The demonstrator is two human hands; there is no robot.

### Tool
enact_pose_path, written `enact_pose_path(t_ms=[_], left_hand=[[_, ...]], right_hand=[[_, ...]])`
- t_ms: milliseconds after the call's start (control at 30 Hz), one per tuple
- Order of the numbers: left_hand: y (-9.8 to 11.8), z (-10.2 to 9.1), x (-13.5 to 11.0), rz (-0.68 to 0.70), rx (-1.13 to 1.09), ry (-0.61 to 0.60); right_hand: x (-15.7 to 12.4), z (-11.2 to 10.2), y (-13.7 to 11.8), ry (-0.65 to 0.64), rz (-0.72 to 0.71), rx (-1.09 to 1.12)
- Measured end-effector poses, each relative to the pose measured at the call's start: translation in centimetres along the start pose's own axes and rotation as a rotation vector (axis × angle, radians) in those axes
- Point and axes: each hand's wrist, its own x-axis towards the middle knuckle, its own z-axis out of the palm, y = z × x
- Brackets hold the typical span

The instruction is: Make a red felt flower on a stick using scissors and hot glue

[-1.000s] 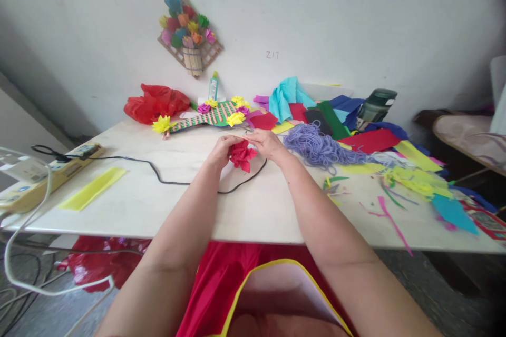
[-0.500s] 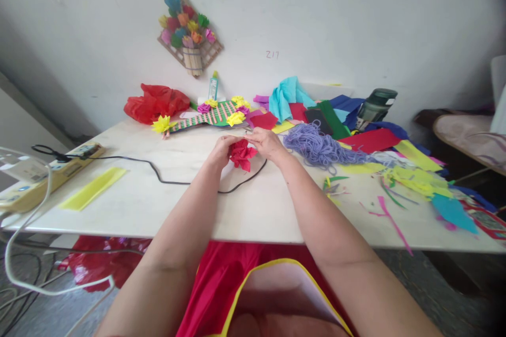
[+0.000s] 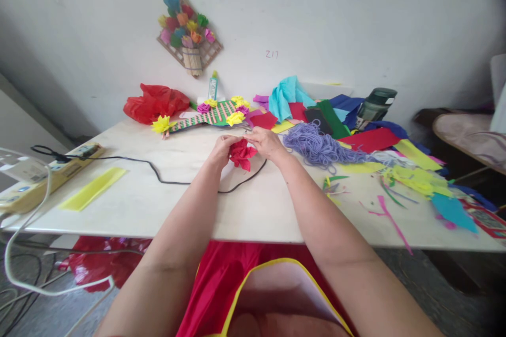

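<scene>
A red paper flower [image 3: 242, 155] with pointed petals is held between my two hands above the white table [image 3: 253, 216]. From its left side, my left hand [image 3: 223, 148] closes its fingers on the flower. My right hand [image 3: 264, 141] pinches at the flower's upper edge, its fingertips meeting those of the left; what exactly sits between them is too small to tell. Just behind my hands lies a green, striped guitar-shaped piece [image 3: 205, 118] trimmed with yellow and purple paper flowers.
On the right are purple yarn [image 3: 316, 145], coloured paper sheets [image 3: 371, 139], scraps and a dark bottle [image 3: 377, 104]. A red plastic bag [image 3: 156, 102] and a glue bottle [image 3: 213, 86] stand at the back. Left are a power strip [image 3: 51, 174], a black cord [image 3: 169, 182] and a yellow strip [image 3: 93, 188].
</scene>
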Motion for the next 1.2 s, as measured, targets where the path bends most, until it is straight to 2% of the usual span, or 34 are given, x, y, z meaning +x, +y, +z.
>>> enact_pose_path(t_ms=[100, 500, 767, 933, 1200], left_hand=[[0.05, 0.07, -0.11, 0.064, 0.035, 0.013], [0.33, 0.26, -0.22, 0.104, 0.092, -0.037], [0.46, 0.22, -0.25, 0.118, 0.145, -0.116], [0.59, 0.54, -0.42, 0.101, 0.125, -0.108], [0.66, 0.72, -0.40, 0.085, 0.061, -0.091]], right_hand=[[-0.01, -0.01, -0.02, -0.001, 0.008, 0.004], [0.02, -0.15, 0.10, -0.005, 0.093, 0.224], [0.06, -0.43, 0.20, -0.034, 0.132, 0.165], [0.02, -0.63, 0.09, 0.013, 0.127, 0.157], [0.11, -0.34, 0.14, 0.084, 0.151, 0.277]])
